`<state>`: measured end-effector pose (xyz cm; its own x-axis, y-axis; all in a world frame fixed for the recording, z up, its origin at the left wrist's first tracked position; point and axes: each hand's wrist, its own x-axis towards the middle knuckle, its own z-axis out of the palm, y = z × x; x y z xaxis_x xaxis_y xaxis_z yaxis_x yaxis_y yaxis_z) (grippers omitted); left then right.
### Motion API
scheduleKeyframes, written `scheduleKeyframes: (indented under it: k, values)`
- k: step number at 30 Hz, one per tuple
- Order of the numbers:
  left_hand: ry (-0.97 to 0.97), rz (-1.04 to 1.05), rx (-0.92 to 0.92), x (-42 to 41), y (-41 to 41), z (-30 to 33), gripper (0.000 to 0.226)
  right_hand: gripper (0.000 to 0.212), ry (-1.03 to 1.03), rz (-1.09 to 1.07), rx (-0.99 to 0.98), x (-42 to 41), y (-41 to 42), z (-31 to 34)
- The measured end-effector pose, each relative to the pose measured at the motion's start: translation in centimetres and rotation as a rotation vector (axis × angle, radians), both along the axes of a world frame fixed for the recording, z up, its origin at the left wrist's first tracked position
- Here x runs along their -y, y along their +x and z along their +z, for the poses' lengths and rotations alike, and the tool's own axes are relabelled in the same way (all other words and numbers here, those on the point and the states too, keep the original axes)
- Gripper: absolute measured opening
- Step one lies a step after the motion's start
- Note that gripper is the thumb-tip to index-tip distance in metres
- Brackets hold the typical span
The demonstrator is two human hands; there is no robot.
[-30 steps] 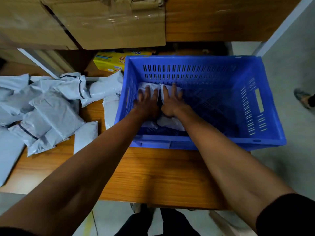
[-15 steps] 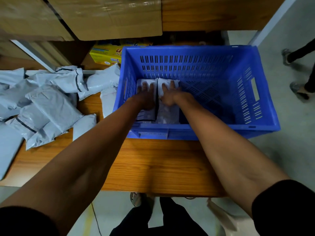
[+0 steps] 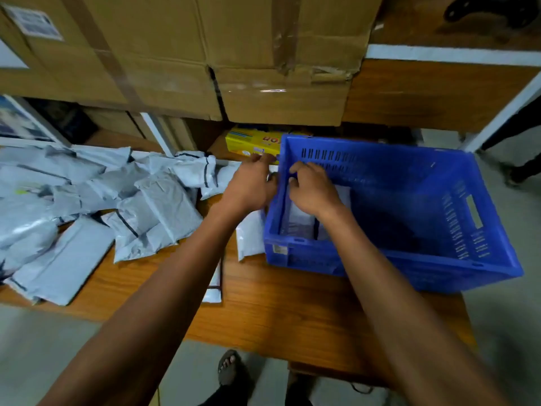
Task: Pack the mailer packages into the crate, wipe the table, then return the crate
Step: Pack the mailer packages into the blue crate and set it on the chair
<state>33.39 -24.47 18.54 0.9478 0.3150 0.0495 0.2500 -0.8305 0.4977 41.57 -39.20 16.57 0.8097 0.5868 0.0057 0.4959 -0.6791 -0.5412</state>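
Two mailers (image 3: 298, 218) are lying side by side in the crate (image 3: 409, 273), long axes pointing away from the person. Left hand (image 3: 248, 186) and right hand (image 3: 313, 191) are hovering loosely curled, gripping nothing.

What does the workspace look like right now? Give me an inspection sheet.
Surface: wooden table, bare at the near edge.
Job's things: blue crate on the table's right end, two grey mailer packages in the crate by its left wall; pile of mailer packages on the table to the left; one mailer lies against the crate's outer left wall.
Clutter: yellow box behind the crate.
Hands: left hand outside the crate's left wall, right hand inside it; fingers curled, grip unclear.
Cables: thin dark cord on the floor.
Surroundings: cardboard boxes on shelving above; person's sandalled foot below.
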Motion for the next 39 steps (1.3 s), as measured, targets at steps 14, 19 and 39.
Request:
scheduleKeyframes:
  k: [14,19,39]
  values:
    - [0.119,0.090,-0.199,-9.0,-15.3,-18.1,0.070,0.063,-0.230,-0.039,0.041,-15.8,-10.9,-13.3]
    - [0.142,-0.013,-0.252,-8.1,-16.0,-22.2,0.087,0.068,-0.405,-0.099,-0.077,-15.0,-10.4,-17.5]
    - [0.239,-0.015,-0.184,-9.8,-16.5,-23.0,0.073,0.091,-0.450,-0.102,0.036,-12.8,-16.4,-18.9]
